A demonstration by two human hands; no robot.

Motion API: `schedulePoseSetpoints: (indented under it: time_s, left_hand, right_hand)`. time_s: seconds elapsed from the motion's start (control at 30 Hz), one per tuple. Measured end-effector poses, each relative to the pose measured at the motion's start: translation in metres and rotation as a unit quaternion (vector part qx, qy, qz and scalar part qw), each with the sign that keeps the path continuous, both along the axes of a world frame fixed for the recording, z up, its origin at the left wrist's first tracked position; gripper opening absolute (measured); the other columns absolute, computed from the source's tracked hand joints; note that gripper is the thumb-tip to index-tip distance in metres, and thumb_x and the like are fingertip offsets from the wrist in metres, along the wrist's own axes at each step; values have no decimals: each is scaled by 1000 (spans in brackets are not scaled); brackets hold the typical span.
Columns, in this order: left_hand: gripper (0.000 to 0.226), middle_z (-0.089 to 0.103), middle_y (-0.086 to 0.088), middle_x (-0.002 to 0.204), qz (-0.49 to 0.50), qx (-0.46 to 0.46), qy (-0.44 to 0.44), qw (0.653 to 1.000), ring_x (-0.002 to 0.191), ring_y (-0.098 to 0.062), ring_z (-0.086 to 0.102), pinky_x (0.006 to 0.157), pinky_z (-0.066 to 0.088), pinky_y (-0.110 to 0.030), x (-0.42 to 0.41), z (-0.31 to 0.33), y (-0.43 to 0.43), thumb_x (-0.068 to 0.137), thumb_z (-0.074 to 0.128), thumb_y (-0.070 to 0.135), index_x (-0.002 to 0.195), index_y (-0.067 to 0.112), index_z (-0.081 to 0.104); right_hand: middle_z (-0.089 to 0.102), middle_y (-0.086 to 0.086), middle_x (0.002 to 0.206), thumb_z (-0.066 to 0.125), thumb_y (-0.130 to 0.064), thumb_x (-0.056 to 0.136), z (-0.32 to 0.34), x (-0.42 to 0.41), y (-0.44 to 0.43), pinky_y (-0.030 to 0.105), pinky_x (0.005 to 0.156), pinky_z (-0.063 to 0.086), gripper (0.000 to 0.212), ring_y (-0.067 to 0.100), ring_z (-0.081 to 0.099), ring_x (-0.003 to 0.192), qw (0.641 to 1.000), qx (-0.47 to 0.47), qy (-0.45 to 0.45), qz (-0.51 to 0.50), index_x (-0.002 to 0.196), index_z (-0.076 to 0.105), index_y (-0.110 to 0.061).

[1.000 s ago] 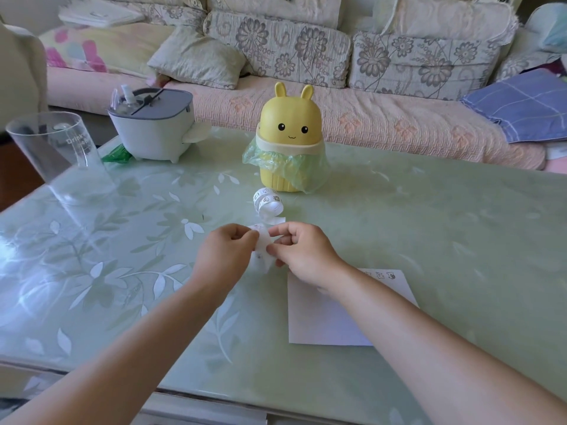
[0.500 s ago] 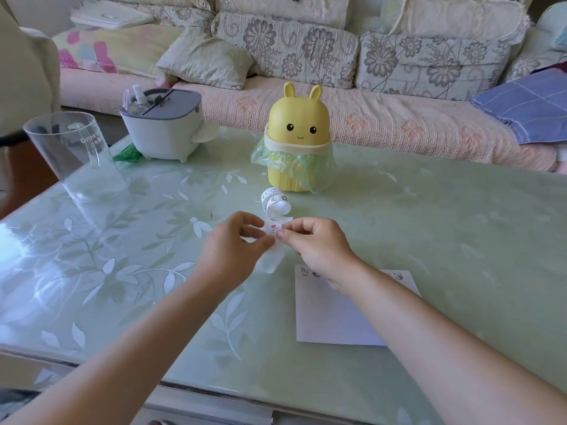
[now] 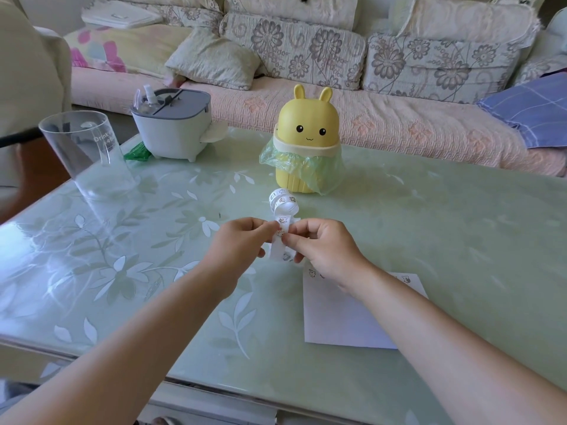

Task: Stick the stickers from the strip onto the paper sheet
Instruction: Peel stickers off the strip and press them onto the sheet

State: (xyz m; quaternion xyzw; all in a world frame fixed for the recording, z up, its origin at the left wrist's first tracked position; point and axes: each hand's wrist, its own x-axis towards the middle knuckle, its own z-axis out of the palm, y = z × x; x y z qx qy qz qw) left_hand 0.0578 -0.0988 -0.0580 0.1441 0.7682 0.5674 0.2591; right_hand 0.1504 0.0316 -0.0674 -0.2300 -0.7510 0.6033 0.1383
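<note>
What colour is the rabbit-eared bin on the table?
Yellow bin with a pale green liner, head view.

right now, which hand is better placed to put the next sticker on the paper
Right. The right hand pinches the strip next to the paper sheet; the left hand holds it farther away.

At twelve o'clock on my counter [image 3: 429,234] stands a yellow bunny bin [image 3: 307,130] with a green bag [image 3: 325,167]. At ten o'clock is a grey-lidded white box [image 3: 171,133], at nine a clear cup [image 3: 82,148], and a floral sofa [image 3: 399,127] behind.
</note>
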Motion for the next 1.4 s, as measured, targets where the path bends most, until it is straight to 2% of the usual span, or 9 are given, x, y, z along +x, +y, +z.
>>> schedulePoseSetpoints:
  time_s: [0.1,0.27,0.5,0.8,0.9,1.07,1.2,1.27,1.4]
  left_hand:
    - [23,68,11,74,-3,-4,20,1000,57,-3,52,47,36,-12,2,1,1,94,60,35,89,15,71]
    - [25,59,2,65,-2,-9,49,999,34,3,40,35,27,-8,6,4,5,97,55,27,92,8,70]
    - [23,72,-12,95,-22,-5,34,999,65,-12,53,56,37,-20,5,4,3,91,59,36,82,22,75]
    - [20,75,-7,88,25,0,-8,1000,70,-17,56,66,43,-26,3,-1,4,87,63,31,81,20,78]
    - [21,75,-4,86,29,-8,-8,1000,69,-17,55,63,43,-24,3,-2,4,88,63,31,82,18,78]
    - [23,74,-8,85,41,-35,42,998,64,-17,53,57,40,-25,-1,-9,6,88,62,36,77,23,77]
    - [30,48,5,42,34,-118,175,977,40,-12,40,46,31,-22,-5,-15,7,92,56,40,77,22,75]
    - [33,53,4,49,30,-173,254,951,46,-18,47,48,36,-26,-5,-19,8,93,53,42,79,20,73]
    - [22,64,8,87,21,-203,359,911,74,-17,59,57,40,-28,-2,-27,10,93,54,44,94,26,66]
  right_hand:
    - [75,5,85,75,-14,89,0,-2,1,18,57,47,13,13,62,57,1000,19,8,-13,101,70,-17]
    - [74,-11,84,76,-20,85,-4,-3,0,29,66,53,28,18,65,61,987,156,31,-36,101,60,-36]
    - [68,-25,77,79,-28,83,-4,4,-3,18,60,42,16,-1,56,57,953,297,37,-49,96,74,-34]
    - [74,-21,90,78,-27,83,-12,3,-7,8,59,34,16,-15,49,59,912,401,49,-70,95,77,-37]
    - [70,-20,89,78,-25,81,-16,2,-6,14,55,34,15,-7,46,57,899,429,57,-65,91,75,-36]
    - [62,-17,89,75,-28,83,-15,2,-5,25,56,44,5,4,48,57,918,388,71,-30,83,74,-33]
    - [62,-24,77,77,-21,84,-5,6,2,17,58,40,14,7,52,54,962,265,48,-32,77,71,-31]
    - [59,-28,61,75,-19,86,-1,11,11,14,54,39,12,7,51,49,975,218,14,-42,78,72,-27]
    - [63,-8,60,76,-16,87,0,27,27,21,45,44,8,16,60,53,988,132,-54,-65,80,74,-19]
